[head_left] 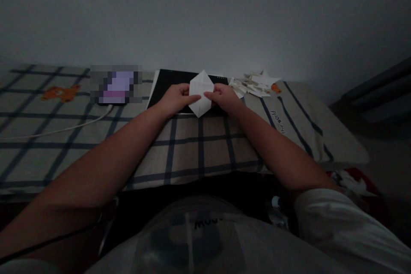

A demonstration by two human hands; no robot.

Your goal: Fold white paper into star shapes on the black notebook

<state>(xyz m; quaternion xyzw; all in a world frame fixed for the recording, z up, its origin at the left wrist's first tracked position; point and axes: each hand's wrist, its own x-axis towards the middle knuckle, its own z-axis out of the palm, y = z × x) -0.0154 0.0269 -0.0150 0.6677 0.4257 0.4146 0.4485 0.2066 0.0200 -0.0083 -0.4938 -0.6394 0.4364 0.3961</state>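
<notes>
A white folded paper (pixel 201 90), diamond-shaped with creases, is held up between both hands over a black board (pixel 167 83). My left hand (pixel 176 98) pinches its left side, index finger stretched across the paper. My right hand (pixel 224 97) pinches the right side with fingers curled. Both forearms reach forward over a checked cloth (pixel 192 145).
A heap of white paper pieces (pixel 255 84) lies right of the board. A blurred phone-like object (pixel 116 84) with a white cable (pixel 64 128) sits to the left. An orange bear print (pixel 61 93) marks the cloth. A wall rises behind; the surface drops off at the right.
</notes>
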